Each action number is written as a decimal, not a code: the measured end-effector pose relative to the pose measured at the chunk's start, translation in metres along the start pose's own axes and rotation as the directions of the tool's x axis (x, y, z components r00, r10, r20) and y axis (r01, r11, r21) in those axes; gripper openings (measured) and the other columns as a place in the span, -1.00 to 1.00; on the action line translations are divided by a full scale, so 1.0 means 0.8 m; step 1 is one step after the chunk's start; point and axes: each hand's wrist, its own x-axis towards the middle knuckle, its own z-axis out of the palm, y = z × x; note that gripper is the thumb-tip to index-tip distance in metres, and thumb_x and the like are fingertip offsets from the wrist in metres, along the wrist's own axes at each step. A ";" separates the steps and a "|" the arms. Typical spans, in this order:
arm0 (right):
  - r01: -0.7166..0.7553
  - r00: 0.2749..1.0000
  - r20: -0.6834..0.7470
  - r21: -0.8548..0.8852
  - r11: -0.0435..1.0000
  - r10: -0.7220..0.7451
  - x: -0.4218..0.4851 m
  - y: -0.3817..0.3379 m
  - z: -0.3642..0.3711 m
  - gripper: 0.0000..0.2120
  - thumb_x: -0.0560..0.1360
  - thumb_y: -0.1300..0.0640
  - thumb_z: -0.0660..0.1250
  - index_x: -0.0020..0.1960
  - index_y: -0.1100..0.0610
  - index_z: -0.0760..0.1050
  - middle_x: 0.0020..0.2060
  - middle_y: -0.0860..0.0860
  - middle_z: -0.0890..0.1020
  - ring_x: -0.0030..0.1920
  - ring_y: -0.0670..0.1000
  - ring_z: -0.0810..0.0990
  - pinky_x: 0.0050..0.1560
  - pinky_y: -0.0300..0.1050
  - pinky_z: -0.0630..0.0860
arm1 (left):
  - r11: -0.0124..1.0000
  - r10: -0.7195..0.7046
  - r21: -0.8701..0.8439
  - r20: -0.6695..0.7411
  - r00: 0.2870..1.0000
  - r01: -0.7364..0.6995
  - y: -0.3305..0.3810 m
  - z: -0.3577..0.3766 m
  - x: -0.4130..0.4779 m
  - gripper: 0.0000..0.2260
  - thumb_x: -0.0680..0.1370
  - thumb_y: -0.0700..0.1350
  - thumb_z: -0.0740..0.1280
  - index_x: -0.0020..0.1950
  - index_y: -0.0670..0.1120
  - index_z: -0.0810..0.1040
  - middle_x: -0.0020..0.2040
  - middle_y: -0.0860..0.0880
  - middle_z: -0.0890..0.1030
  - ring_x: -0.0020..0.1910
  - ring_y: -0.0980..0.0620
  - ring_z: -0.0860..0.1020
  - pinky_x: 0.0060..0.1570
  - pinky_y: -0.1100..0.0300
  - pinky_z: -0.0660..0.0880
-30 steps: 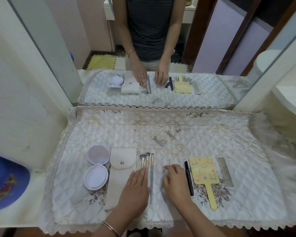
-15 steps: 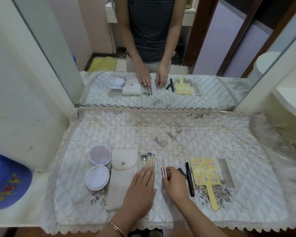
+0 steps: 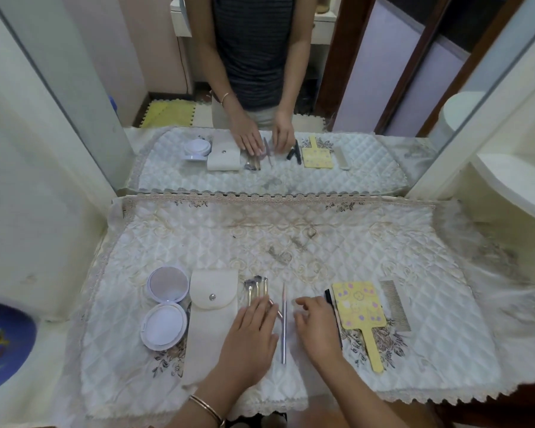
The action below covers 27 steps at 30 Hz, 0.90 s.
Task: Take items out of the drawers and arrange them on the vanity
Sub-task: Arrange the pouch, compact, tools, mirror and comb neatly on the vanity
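Several items lie in a row on the quilted vanity cloth (image 3: 291,242). From left: an open white compact (image 3: 166,307), a beige snap pouch (image 3: 212,319), three small makeup brushes (image 3: 257,287), a thin pink-and-silver stick (image 3: 284,322), a black pencil (image 3: 328,296), a yellow hand mirror (image 3: 357,307) and a metal comb (image 3: 396,305). My left hand (image 3: 250,338) lies flat with straight fingers on the brush handles. My right hand (image 3: 317,329) rests on the cloth with loosely bent fingers between the thin stick and the black pencil, and holds nothing. It hides most of the pencil.
A wall mirror (image 3: 275,88) stands at the back and reflects the row and a person. A blue container (image 3: 3,341) sits at the far left. A white curved shelf (image 3: 519,180) juts in at the right. The cloth's lace edge (image 3: 414,396) hangs over the front.
My right hand has let go of the thin stick, which now lies straight between my hands, and has shifted right toward the black pencil. My left hand stays on the brushes.
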 end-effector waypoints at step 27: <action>-0.023 0.983 0.184 0.059 0.998 0.012 0.010 0.001 -0.003 -0.71 0.52 0.15 0.25 0.24 0.09 0.48 -0.06 -0.03 0.39 0.02 -0.02 0.51 0.05 -0.40 0.30 | 0.994 0.087 -0.060 -0.005 0.996 -0.087 0.003 0.003 0.018 -0.60 0.45 0.06 0.10 0.15 -0.03 0.58 0.18 0.05 0.61 0.27 0.13 0.40 0.30 0.18 0.29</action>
